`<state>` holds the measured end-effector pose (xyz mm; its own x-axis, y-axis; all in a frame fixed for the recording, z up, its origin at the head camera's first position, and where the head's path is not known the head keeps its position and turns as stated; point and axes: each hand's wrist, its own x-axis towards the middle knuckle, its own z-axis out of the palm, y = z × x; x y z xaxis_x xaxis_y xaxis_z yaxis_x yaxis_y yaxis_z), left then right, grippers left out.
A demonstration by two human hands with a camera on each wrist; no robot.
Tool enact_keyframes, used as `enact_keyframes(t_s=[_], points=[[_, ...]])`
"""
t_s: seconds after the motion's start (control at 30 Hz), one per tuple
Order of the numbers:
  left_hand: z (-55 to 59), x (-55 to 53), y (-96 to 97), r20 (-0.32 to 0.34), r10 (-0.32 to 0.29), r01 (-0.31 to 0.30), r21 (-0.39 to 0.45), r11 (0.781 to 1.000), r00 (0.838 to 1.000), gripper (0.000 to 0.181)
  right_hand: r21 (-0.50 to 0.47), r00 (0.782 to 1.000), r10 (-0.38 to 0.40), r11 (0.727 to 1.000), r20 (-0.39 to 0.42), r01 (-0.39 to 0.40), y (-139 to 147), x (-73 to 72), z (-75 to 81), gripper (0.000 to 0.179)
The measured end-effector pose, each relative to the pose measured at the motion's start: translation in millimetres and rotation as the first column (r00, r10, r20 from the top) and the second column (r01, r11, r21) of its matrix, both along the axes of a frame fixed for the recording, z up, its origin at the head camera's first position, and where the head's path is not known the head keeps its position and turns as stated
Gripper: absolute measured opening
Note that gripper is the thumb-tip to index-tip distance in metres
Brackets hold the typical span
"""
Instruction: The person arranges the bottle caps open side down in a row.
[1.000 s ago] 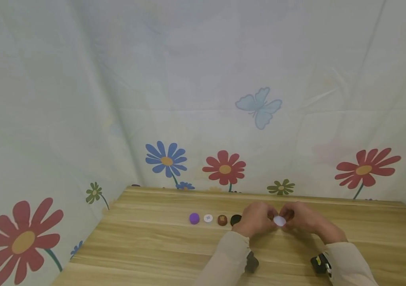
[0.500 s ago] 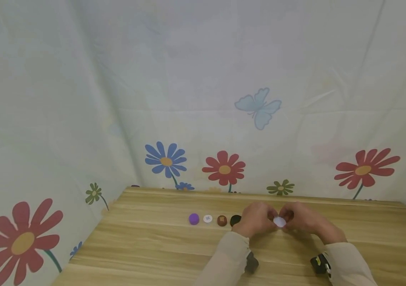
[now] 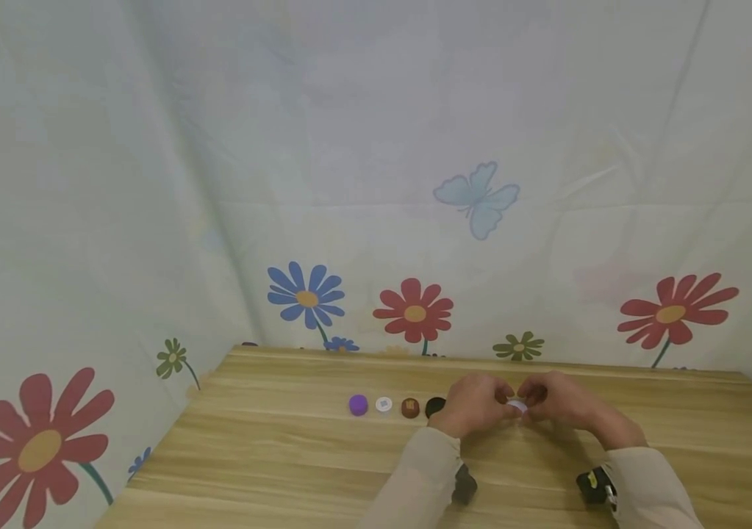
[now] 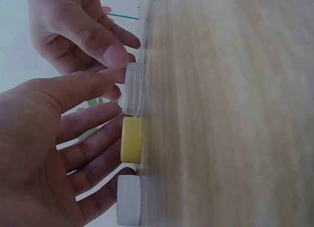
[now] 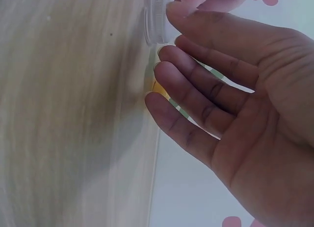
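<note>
In the head view, my left hand [image 3: 477, 404] and right hand [image 3: 557, 401] meet over the wooden table, fingertips around a clear bottle cap [image 3: 516, 406]. The left wrist view shows this clear, ribbed cap [image 4: 134, 89] low at the tabletop, with the left thumb and index finger at its edge. From the other side, the right thumb and forefinger pinch the cap [image 5: 157, 18] in the right wrist view. Beside it stand a yellow cap [image 4: 131, 140] and a white cap [image 4: 129, 200], close to my left hand's other fingers; the left hand hides both in the head view.
Left of the hands, a purple cap [image 3: 359, 405], a white patterned cap [image 3: 384, 405], a brown cap [image 3: 410, 408] and a partly hidden black cap [image 3: 436, 407] continue the row on the table [image 3: 270, 455]. A flowered curtain [image 3: 362, 147] hangs behind the table's far edge.
Less of the clear cap's pale face shows between the fingertips than before. Both hands stay almost in place, with only slight finger movement. The row of caps has not been disturbed.
</note>
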<state>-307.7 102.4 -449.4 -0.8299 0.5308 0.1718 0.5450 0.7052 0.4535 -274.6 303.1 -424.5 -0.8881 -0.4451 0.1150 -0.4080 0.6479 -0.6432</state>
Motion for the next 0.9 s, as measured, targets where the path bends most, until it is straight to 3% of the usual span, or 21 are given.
enact_keyframes(t_s=[0.27,0.63,0.9], points=[[3.3,0.6,4.2,-0.024,-0.011,0.011,0.003,1.0,1.0,0.027,0.01,0.997,-0.063,0.998,-0.034,0.064,6,0.9,1.0,0.026],[4.0,-0.5,13.2,-0.023,0.015,-0.014,0.05,0.999,1.0,0.029,-0.001,0.977,-0.142,0.99,-0.157,0.144,15,1.2,0.3,0.016],[2.0,-3.2,22.2,-0.039,0.004,-0.001,0.088,0.996,0.999,0.031,0.003,0.956,-0.252,0.967,-0.148,0.256,18,1.5,2.6,0.021]])
